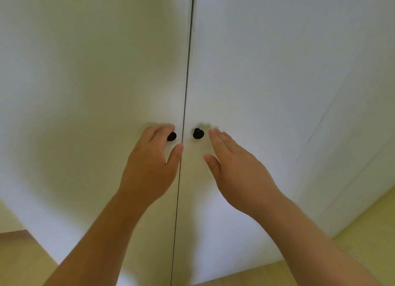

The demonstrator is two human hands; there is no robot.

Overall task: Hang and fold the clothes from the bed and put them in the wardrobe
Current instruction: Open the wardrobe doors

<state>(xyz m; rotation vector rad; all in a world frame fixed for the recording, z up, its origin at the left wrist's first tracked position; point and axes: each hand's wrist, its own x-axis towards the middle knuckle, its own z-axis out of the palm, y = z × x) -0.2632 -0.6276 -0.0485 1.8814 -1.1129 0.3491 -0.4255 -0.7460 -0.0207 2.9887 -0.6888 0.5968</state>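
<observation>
In the head view, the left hand (149,164) is spread over the left black knob (172,136), nothing pinched, and the right hand (237,168) is held straight-fingered beside the right knob (198,133), presumably to open the shut wardrobe (277,72); no clothes are shown.

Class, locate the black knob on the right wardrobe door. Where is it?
In the head view, the right knob sits mid-frame, just right of the door seam, between the left knob and the straight fingers of the right hand, untouched.
</observation>
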